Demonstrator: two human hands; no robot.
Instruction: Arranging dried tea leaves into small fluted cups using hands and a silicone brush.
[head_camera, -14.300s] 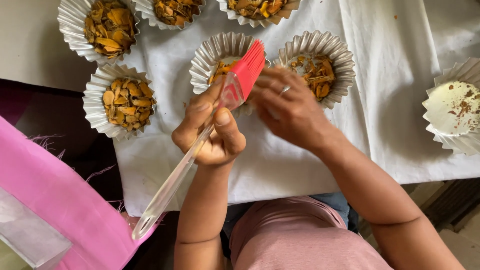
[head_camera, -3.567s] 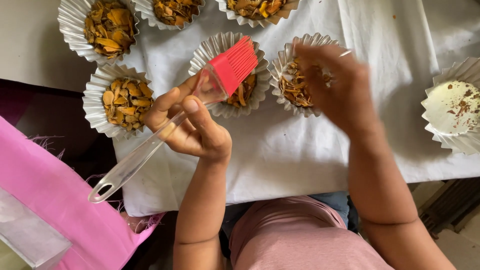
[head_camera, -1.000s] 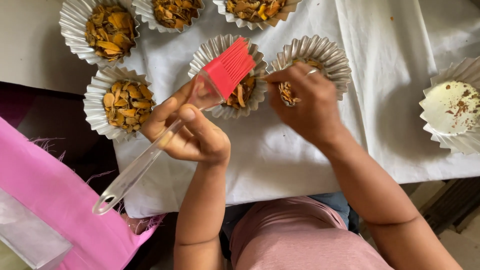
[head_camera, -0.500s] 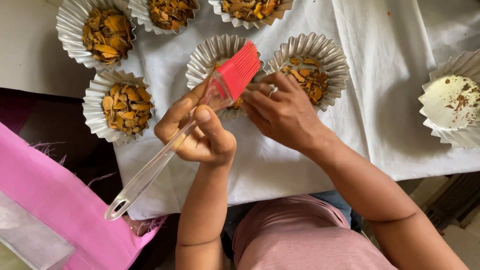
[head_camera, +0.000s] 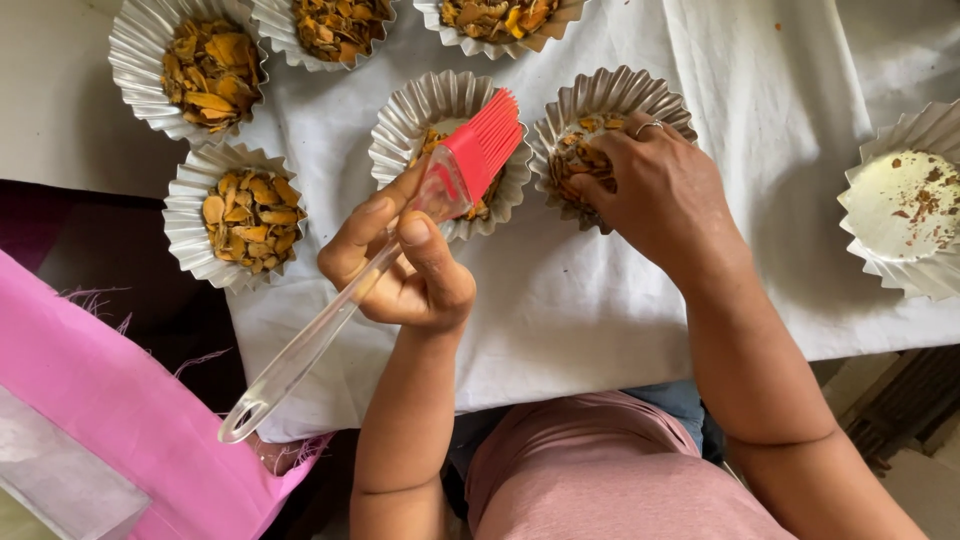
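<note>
The left hand (head_camera: 405, 265), at the centre of the frame, gripped a silicone brush (head_camera: 400, 240) with the fingers curled closed around its clear handle and the thumb laid along the shaft. The handle ran down to the lower left of the frame and ended in a loop. The red bristle head (head_camera: 483, 143) pointed to the upper right and sat over the centre foil cup (head_camera: 400, 130), which held brown and yellow dried pieces.

The right hand (head_camera: 665, 195), right of centre, rested on the right foil cup (head_camera: 610, 95). Its fingers were bent downward and close together, with the tips in the dried pieces at the left of that cup. Whether they pinched any piece could not be determined. A ring (head_camera: 648, 126) was on one finger.

Both cups stood side by side, nearly touching, on a white cloth (head_camera: 620, 300) that covered the table.

Further filled foil cups lay at the upper left (head_camera: 150, 90), at the left (head_camera: 185, 235) and along the top edge (head_camera: 275, 30) of the frame. A nearly empty foil cup (head_camera: 905, 200) with brown crumbs stood at the right edge, well apart from the right hand. Pink fabric (head_camera: 120, 420) occupied the lower left of the frame.
</note>
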